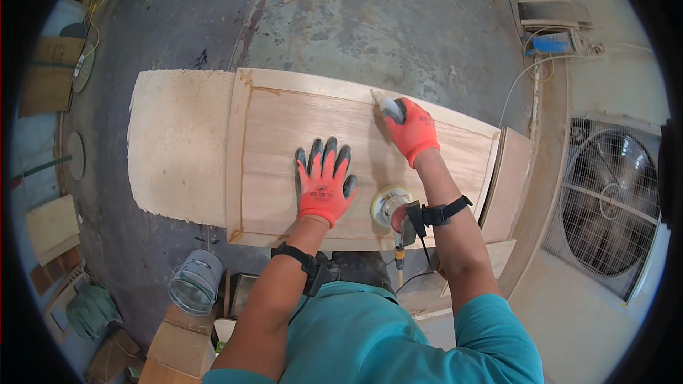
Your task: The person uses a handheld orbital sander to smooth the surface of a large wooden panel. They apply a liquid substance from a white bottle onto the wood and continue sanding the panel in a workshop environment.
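A framed wooden panel (284, 199) lies flat in front of me, with brownish filler or glue marks along the inner seams of its frame. My left hand (324, 183), in a red and black work glove, rests on the panel with its fingers spread. My right hand (414, 131), gloved the same way, is closed round a whitish squeeze bottle (389, 104) with a pointed nozzle. The nozzle tip is at the far frame rail; whether it touches is unclear. A round sander (391, 206) sits on the panel's near side by my right forearm, partly hidden by a strapped wrist device.
A pale rough-edged board (181, 146) extends left of the panel. A clear bucket (196, 282) stands at the lower left near wooden boxes (178, 348). To the right is a large caged fan (605, 199). More boards (509, 178) lean beyond the panel's right end.
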The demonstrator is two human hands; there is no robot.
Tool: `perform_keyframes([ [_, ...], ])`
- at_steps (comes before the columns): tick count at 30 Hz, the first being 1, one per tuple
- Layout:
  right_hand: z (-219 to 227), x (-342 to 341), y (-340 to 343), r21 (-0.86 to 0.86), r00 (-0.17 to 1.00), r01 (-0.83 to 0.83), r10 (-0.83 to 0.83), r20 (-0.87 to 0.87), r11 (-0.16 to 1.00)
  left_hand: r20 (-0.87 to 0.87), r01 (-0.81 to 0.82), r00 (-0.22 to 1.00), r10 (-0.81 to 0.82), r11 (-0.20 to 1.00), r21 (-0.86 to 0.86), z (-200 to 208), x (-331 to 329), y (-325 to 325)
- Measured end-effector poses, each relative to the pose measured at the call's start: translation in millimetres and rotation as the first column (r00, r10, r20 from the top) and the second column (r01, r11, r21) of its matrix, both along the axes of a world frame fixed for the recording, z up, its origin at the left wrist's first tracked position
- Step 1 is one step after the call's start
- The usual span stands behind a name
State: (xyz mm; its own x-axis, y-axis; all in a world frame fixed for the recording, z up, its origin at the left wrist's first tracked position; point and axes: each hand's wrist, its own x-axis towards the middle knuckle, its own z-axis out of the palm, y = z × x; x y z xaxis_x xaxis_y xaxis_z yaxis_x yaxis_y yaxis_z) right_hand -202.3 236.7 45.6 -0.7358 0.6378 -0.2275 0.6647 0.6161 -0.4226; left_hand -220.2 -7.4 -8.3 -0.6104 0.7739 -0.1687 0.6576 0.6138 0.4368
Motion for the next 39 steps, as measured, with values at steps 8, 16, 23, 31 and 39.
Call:
perform_keyframes([
  [8, 0, -2, 4, -0.005, 1.0, -0.014, 0.014, 0.005, 1.0, -0.004, -0.015, 1.0, 0.015, 1.0, 0.001, 5, -1, 2],
  [16, 12, 33, 11, -0.104, 0.995, 0.091, -0.087, 0.041, 0.99, -0.034, -0.003, 0.999, 0.003, 1.0, 0.008, 13, -4, 3],
  [23, 1, 52, 15, -0.066, 0.999, 0.042, -0.044, -0.029, 0.997, -0.098, 0.003, 0.995, -0.001, 1.0, 0.025, 17, -6, 6],
  [31, 0, 36, 6, -0.038, 1.0, 0.002, -0.002, 0.004, 0.999, -0.102, -0.001, 0.995, 0.0, 1.0, -0.003, 12, -3, 5],
  [39, 5, 32, 6, -0.064, 0.999, 0.014, -0.011, 0.047, 0.998, -0.078, 0.01, 0.997, -0.014, 0.999, -0.048, 17, -4, 6],
])
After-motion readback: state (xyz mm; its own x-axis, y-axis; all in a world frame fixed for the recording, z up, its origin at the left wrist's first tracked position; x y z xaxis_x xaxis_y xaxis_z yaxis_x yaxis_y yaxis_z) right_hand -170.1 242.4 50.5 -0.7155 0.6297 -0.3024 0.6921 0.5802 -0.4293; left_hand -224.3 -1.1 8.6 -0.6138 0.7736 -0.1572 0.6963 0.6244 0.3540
